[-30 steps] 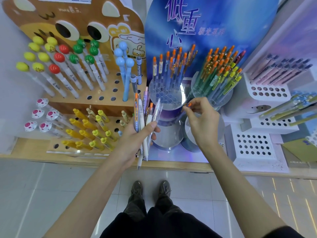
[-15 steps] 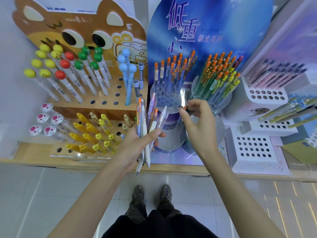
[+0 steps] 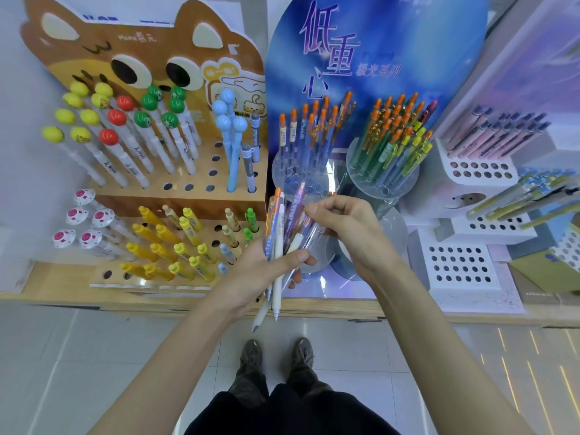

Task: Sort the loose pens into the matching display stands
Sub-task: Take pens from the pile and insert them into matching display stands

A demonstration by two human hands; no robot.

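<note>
Head view, looking down: we see a bundle of loose pens [image 3: 284,227] with orange-topped, purple and white barrels. It is held upright in front of the shelf, just ahead of a clear round stand [image 3: 292,180]. The left hand [image 3: 263,277] wraps the bundle's middle with the thumb across the front, and the pen tips poke out below. The right hand [image 3: 354,230] meets the upper ends, its fingertips pinched on the bundle; which single pen they have, we cannot tell.

To do this step well, we judge the left grip should stay firm so neighbouring pens do not slide out. We would draw one pen straight up and check its cap colour. Orange caps likely belong in that clear stand, which shows free holes at its front. A fuller clear stand [image 3: 387,188] sits to its right, a wooden cat-faced stand [image 3: 188,199] to the left, and a white perforated stand [image 3: 423,265] to the far right.
</note>
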